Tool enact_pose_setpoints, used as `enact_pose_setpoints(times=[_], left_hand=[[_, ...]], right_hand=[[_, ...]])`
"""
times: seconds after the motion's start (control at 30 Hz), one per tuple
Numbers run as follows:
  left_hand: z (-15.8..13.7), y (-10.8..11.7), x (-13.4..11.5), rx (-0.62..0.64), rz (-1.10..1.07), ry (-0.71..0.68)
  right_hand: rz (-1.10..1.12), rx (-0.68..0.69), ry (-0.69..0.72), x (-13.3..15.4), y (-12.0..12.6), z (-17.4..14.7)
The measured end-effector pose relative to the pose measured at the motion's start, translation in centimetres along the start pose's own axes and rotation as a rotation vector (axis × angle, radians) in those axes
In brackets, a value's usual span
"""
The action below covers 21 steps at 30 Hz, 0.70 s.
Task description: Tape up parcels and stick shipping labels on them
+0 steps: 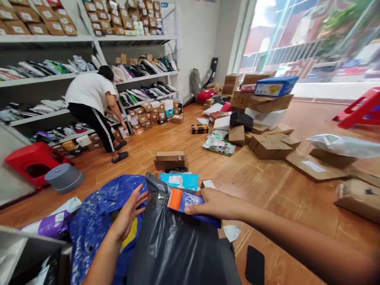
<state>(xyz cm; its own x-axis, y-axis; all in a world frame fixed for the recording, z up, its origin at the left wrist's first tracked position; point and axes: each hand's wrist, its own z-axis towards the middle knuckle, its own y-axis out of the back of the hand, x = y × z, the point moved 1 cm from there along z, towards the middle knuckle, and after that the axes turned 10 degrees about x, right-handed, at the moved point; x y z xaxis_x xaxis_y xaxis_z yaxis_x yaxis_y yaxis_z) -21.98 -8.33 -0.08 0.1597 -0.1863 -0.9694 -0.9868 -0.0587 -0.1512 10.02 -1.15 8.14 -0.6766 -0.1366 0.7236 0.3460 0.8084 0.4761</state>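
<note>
My right hand (218,204) grips a small blue box with an orange end (194,201), its thumb lying across the front. The box is held against the upper part of a large black plastic mailing bag (178,245), which spreads toward me. My left hand (129,215) is open with fingers apart at the bag's left edge; whether its fingertips touch the plastic I cannot tell. Just behind the bag lies a light-blue parcel (179,181) with a white label. A blue woven sack (97,213) with a yellow patch spreads under and beyond my left forearm.
A black phone (254,264) lies on the floor at right. Cardboard boxes (268,144) are heaped toward the window, with an open carton (170,160) ahead. Another person (89,93) bends at the parcel shelves (50,77). Red (35,162) and grey stools (64,178) stand at left.
</note>
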Motion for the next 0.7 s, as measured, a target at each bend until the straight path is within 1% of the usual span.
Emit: enact_pose_setpoints(times=[0.07,0.13,0.2,0.3,0.37,0.43,0.5,0.6,0.7], left_hand=[[-0.1,-0.3,-1.1,0.045,0.172,-0.015],[0.3,-0.8,-1.5,0.075,0.275,0.031],[0.6,-0.9,-1.0,0.1,0.257,0.082],[0.9,-0.4,0.6,0.085,0.178,0.07],[1.1,0.3,1.7,0.068,0.15,0.06],[1.2,1.2,2.7,0.086,0.084,0.092],[1.3,2.3,3.9,0.078,-0.024,0.145],[1.3,4.4,5.9,-0.021,-0.158,0.284],[1.6,6.1,7.7,-0.069,-0.179,0.399]], right_hand=[[-0.034,0.025,0.004,1.3,0.1,0.8],[-0.031,0.037,0.0,2.1,0.1,1.2],[0.019,0.058,0.014,2.5,0.0,1.4],[0.084,0.129,0.08,2.7,-0.2,1.3],[0.067,0.162,0.091,2.7,0.2,0.8],[0.021,0.165,0.067,2.2,1.1,-0.3],[-0.016,0.154,0.026,0.7,2.4,-2.1],[0.071,0.198,-0.016,-3.2,3.9,-5.6],[0.238,0.24,-0.034,-7.8,3.5,-7.9]])
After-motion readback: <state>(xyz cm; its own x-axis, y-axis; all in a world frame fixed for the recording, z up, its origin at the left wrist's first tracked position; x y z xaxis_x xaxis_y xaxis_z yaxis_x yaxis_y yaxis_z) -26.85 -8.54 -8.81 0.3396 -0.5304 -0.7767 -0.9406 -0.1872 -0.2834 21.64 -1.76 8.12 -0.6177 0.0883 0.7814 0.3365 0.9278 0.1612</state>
